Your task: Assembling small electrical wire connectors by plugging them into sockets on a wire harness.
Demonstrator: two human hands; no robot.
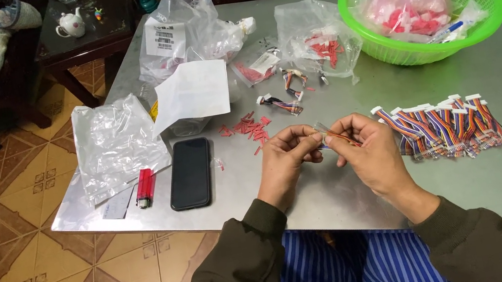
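Coloured wire lead (both hands pinching).

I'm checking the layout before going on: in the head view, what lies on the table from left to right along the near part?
Crumpled clear bag → red lighter → black phone → left hand → right hand, both pinching a small wire piece → row of rainbow wire harnesses.
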